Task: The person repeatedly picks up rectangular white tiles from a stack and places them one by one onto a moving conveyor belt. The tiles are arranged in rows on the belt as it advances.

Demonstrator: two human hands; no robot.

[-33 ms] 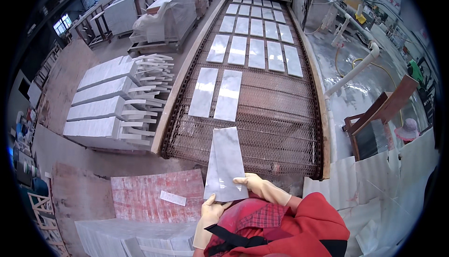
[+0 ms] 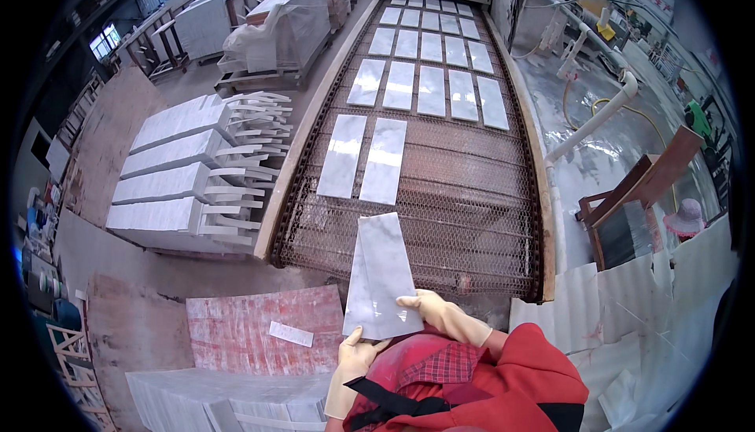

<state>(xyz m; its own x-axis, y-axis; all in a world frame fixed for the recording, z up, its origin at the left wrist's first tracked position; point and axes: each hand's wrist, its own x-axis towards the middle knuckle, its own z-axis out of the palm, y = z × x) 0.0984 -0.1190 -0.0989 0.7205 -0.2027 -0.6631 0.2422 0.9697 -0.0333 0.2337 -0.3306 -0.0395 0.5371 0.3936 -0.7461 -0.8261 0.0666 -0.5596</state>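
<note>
Two white marble tiles with grey veins are held in front of me, overlapping like a narrow fan. My left hand [image 2: 351, 365], in a cream glove, grips the near left corner of the under tile [image 2: 356, 294], thumb on top and fingers underneath. My right hand [image 2: 447, 316], gloved alike, is closed on the right edge of the upper tile [image 2: 389, 263], its thumb on the glossy face. The fingers below the tiles are mostly hidden. Ahead, a mesh conveyor belt [image 2: 472, 220] carries rows of similar tiles, the nearest two being a left tile [image 2: 342, 155] and a right tile [image 2: 384, 161].
Stacked white slabs [image 2: 161, 169] with strips between them stand left of the conveyor. A reddish board [image 2: 236, 318] with a small white strip [image 2: 291, 333] lies near left, above more stacked tiles [image 2: 236, 393]. White pipes [image 2: 594, 117] run along the right.
The upper tile's near end has shifted slightly right together with my right hand, widening the fan. My left hand has stayed in place.
</note>
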